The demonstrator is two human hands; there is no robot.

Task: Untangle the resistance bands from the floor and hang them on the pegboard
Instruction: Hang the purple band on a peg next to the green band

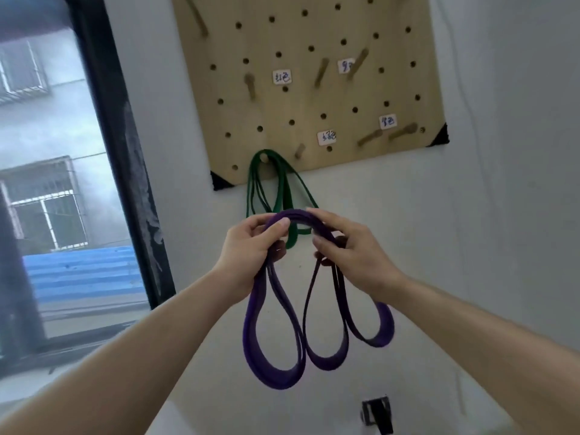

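Hands: both raised before a white wall (486,199), sharing one purple band (273,376) just below the pegboard (298,98).
Left hand (251,246): fingers curled round the gathered strands, thumb pressed flat on the top of the arc.
Right hand (348,249): fingers bent, pinching the other end of the arc, forefinger laid along its crest.
Purple band: flat, matte rubber folded into several strands; it bows between the hands and drops in three smooth teardrop loops.
Green band (284,189): flat rubber, narrower, already draped in several loops over a low peg (265,157) at the board's bottom edge; its lower part passes behind the hands.
Pegboard: pale plywood, drilled in rows of round holes, tilted in view, black triangular caps (441,138) on its lower corners.
Pegs (250,84): round wooden dowels, scattered and jutting out.
Labels (281,77): small white handwritten tags beside the pegs, too blurred to read.
Window (56,183): dark frame at left, grey buildings and a blue corrugated roof outside.
Fitting (378,412): small, black, low on the wall; its kind is unclear.
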